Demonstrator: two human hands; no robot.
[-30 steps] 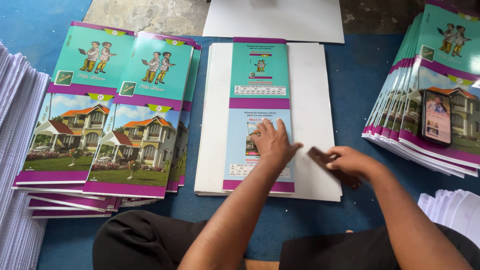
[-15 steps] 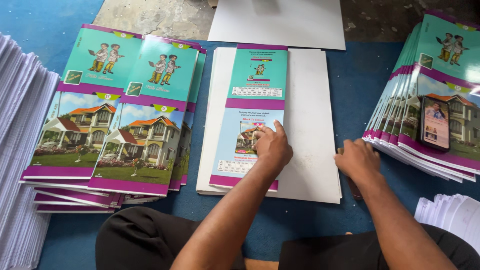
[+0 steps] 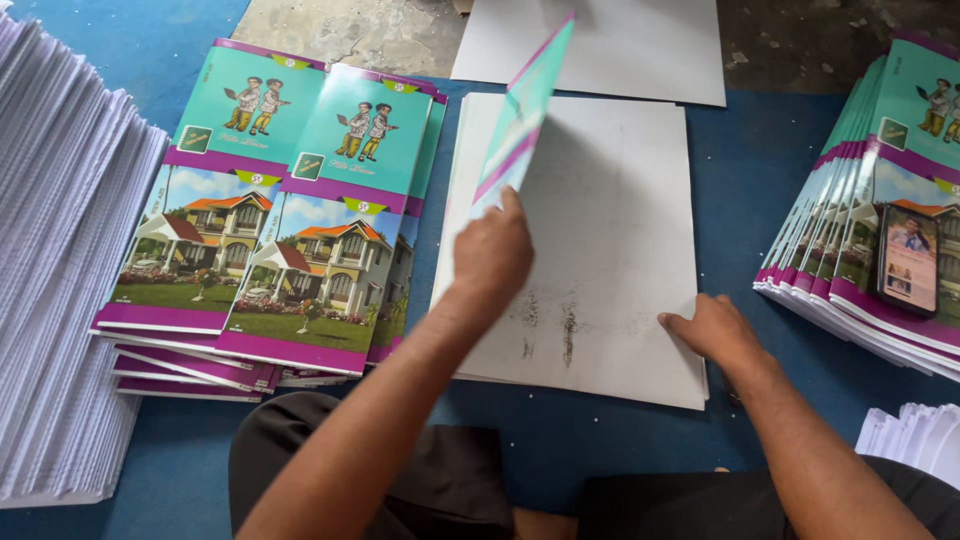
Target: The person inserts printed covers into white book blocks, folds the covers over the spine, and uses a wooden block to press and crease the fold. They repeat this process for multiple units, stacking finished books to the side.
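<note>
While the head camera looks down on a blue floor covering (image 3: 640, 450), these items show:

- Left hand (image 3: 492, 255): fingers closed on the lower edge of a teal and purple booklet cover (image 3: 522, 120), which is lifted on edge, tilted, above the white board.
- Right hand (image 3: 712, 330): fingers loosely spread, lying flat, holding nothing, pressed on the lower right part of the white board (image 3: 610, 200) near its corner.
- White board: large sheet with dark smudges near its lower middle, lying flat between the two stacks of covers, directly in front of the person.
- Left stack of covers (image 3: 280, 210): teal tops, house pictures, purple bands, laid in two overlapping columns, just beside the board.
- Right stack of covers (image 3: 850, 200): same print, fanned out, well apart from the left stack.
- Phone (image 3: 908, 260): screen lit, lying on the right stack.
- Pile of white sheets (image 3: 60, 300): tall, at far left.
- Second white board (image 3: 600, 50): beyond the first, partly overlapped.
- Smaller white sheets (image 3: 915, 440): lower right corner.
</note>
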